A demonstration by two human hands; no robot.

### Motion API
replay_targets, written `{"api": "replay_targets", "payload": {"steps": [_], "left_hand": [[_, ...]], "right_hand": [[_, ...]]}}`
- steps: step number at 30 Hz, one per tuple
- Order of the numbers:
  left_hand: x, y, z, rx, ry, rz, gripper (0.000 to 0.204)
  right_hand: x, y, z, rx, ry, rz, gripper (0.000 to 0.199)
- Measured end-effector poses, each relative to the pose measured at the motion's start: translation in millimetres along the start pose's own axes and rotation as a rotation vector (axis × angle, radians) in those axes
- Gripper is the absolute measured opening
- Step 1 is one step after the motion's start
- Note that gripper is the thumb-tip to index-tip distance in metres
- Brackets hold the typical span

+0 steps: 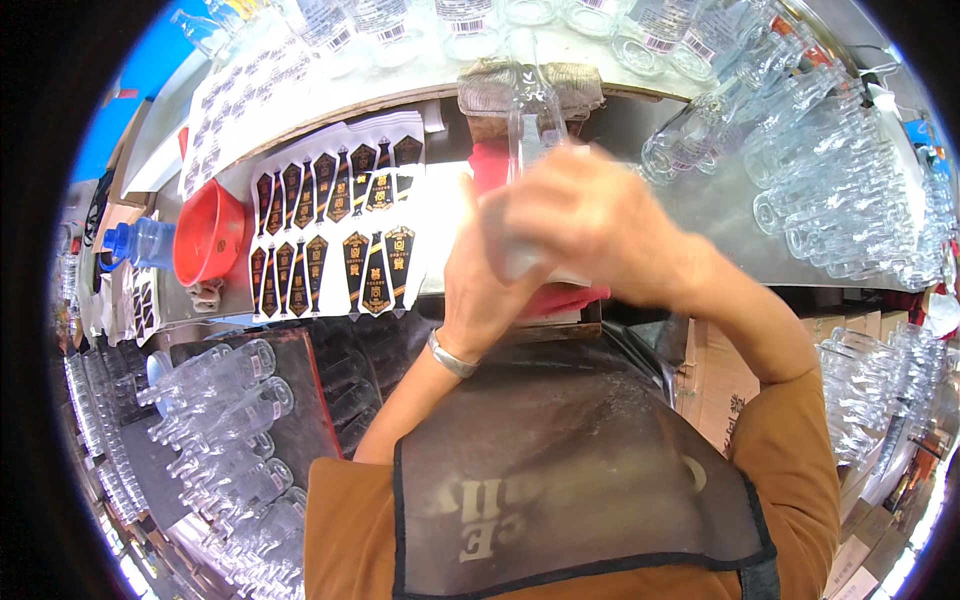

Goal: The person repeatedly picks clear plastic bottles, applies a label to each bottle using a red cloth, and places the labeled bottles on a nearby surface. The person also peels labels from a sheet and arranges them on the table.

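Observation:
A clear glass bottle point(535, 110) lies before me, its neck pointing away and resting on a cloth-wrapped support point(582, 88). My left hand point(482, 275) is closed around the bottle's lower end from the left. My right hand point(600, 220) lies over the bottle's body, smeared by motion, so its fingers cannot be made out. Between the two hands a greyish patch is too blurred to name. Under the bottle there is red cloth point(488, 168). Just left of my hands lies a sheet of black and gold tie-shaped stickers point(340, 215).
A red plastic bowl point(211, 235) and a blue-capped jug point(145, 245) stand at the left. Several glass bottles point(830, 180) crowd the right side, with more along the far shelf point(650, 88). Bottles point(235, 430) also lie at the lower left. A cardboard box point(715, 385) sits at the lower right.

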State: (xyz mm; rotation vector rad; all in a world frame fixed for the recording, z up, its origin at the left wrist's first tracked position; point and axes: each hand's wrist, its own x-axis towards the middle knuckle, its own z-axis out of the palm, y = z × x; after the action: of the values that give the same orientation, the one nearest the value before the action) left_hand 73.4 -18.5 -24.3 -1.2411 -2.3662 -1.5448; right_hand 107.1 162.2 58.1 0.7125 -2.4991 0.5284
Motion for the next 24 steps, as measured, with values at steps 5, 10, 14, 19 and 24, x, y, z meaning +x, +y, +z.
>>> {"api": "replay_targets", "payload": {"steps": [5, 10, 14, 19, 24], "left_hand": [[0.1, 6.3, -2.2, -0.118, -0.019, -0.125, 0.113], [-4.4, -3.5, -4.5, -0.206, -0.076, -0.195, 0.104], [-4.1, -2.0, -4.0, -0.234, -0.022, -0.201, 0.089], [-6.7, -12.6, -7.6, -0.253, -0.083, -0.224, 0.075], [-5.0, -14.5, -6.6, -0.213, -0.081, -0.197, 0.071]], "right_hand": [[14.1, 50.0, -24.3, 0.033, 0.239, 0.478, 0.018], [-11.6, -6.3, -9.9, 0.167, -0.002, 0.011, 0.021], [-6.7, 55.3, -17.7, 0.242, 0.288, 0.451, 0.018], [-46.2, 2.9, -8.0, 0.35, 0.138, 0.18, 0.031], [-41.0, 50.2, -13.7, 0.439, 0.285, 0.643, 0.02]]}}
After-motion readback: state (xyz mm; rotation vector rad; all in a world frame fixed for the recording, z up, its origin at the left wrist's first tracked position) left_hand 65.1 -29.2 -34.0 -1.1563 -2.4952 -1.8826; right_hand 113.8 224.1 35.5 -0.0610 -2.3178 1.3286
